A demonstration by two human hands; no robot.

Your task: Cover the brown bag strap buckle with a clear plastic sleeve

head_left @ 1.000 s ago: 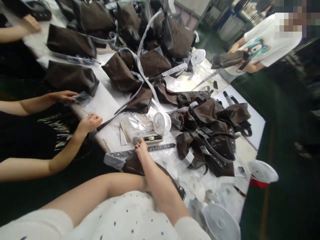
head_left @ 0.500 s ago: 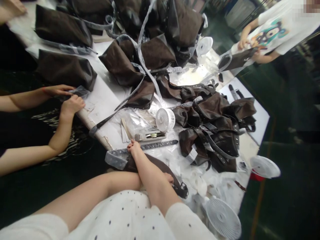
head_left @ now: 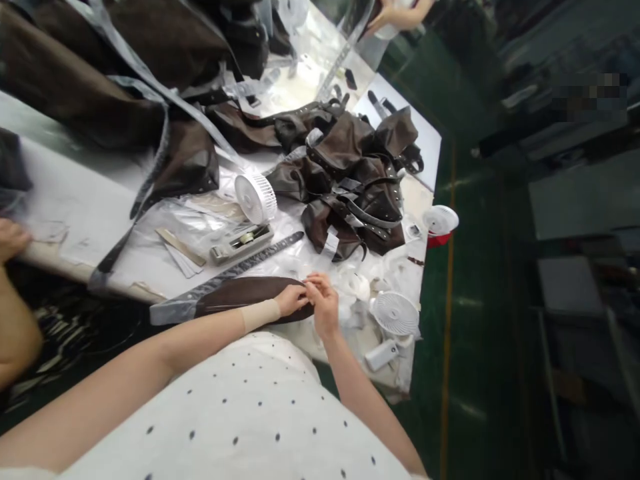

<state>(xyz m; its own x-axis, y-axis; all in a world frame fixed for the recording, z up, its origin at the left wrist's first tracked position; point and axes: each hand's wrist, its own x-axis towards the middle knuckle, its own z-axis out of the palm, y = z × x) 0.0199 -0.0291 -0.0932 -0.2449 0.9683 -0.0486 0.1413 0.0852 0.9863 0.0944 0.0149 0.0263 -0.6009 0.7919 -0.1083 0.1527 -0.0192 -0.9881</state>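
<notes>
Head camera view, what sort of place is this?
Probably a bag workshop or packing area: brown studded bags heaped on a worktable, a tape dispenser there too, and a green floor with a yellow line.

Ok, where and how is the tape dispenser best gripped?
Probably across its left end, pinching the long sides from above: the dispenser is long and narrow, with the fan just beyond its right half and a strap along its near side. The left hand and right hand are both at the bag, so free one first.
</notes>
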